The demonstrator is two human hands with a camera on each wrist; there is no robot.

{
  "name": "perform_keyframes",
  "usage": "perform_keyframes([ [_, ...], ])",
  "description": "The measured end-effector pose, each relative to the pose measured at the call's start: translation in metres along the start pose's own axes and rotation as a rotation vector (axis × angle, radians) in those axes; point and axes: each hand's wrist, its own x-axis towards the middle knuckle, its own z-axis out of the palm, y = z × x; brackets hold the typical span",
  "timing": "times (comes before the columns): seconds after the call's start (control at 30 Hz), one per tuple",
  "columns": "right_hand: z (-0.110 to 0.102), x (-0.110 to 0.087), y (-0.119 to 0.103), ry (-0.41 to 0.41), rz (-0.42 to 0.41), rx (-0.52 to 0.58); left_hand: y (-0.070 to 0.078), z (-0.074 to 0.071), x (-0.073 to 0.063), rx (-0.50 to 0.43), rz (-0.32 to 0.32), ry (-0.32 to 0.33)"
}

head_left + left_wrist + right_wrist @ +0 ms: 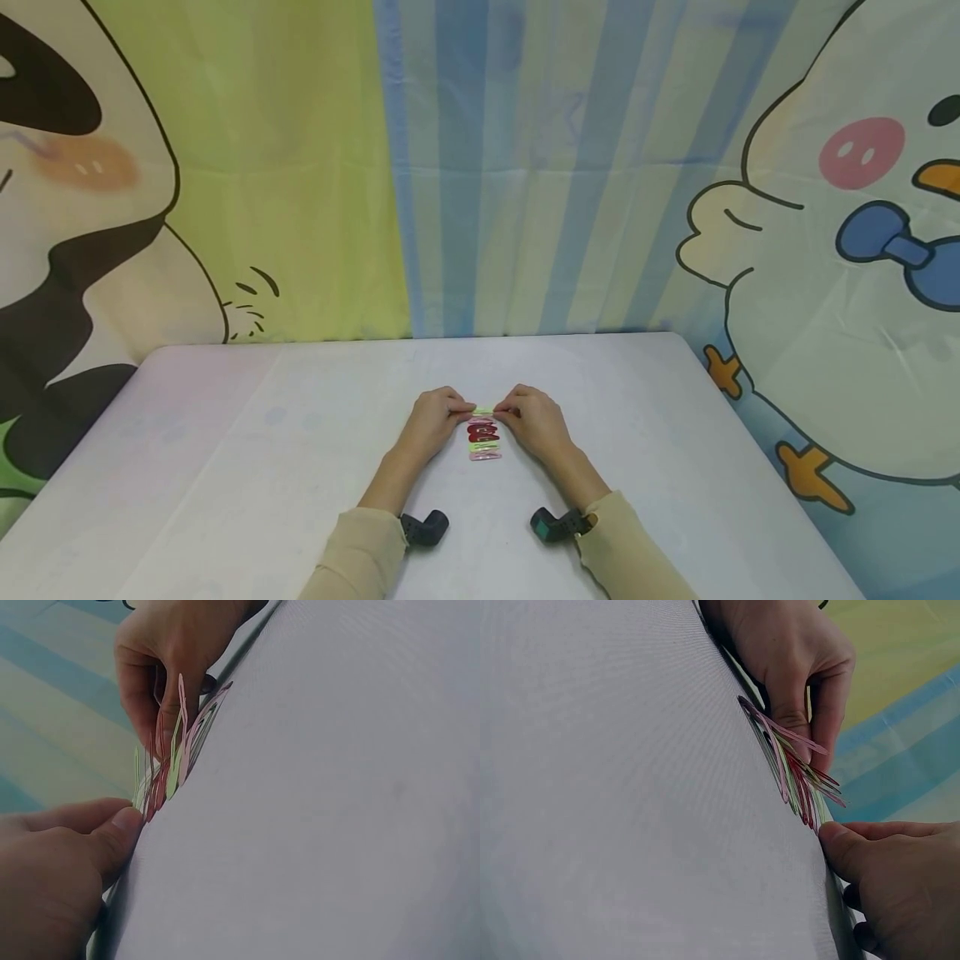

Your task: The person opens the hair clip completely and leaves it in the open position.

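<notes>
Several snap hair clips in pink, red and light green lie in a column on the white table. At its far end is a light green hair clip. My left hand pinches the left end of this clip between thumb and index finger. On the other side, my right hand pinches its right end. Just nearer lie a pink clip and red clips, followed by another green clip and a pink clip. From the right wrist view, the clips stand slightly open, and fingers partly cover the farthest one.
A white table spreads around both hands. Behind it hangs a printed curtain with cartoon animals at the sides. Dark wrist cameras stick out inward from the beige sleeves.
</notes>
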Motion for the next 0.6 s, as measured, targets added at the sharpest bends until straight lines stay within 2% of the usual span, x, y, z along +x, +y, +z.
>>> perform_keyframes([
  [0.2,0.0001,0.0003,0.0007,0.009,-0.009,0.002,0.0010,0.0006,0.0002,0.009,0.055,0.048],
  [0.6,0.0002,-0.0008,0.0006,0.026,-0.036,-0.004,0.0032,-0.0010,0.0007,0.008,-0.020,-0.014],
])
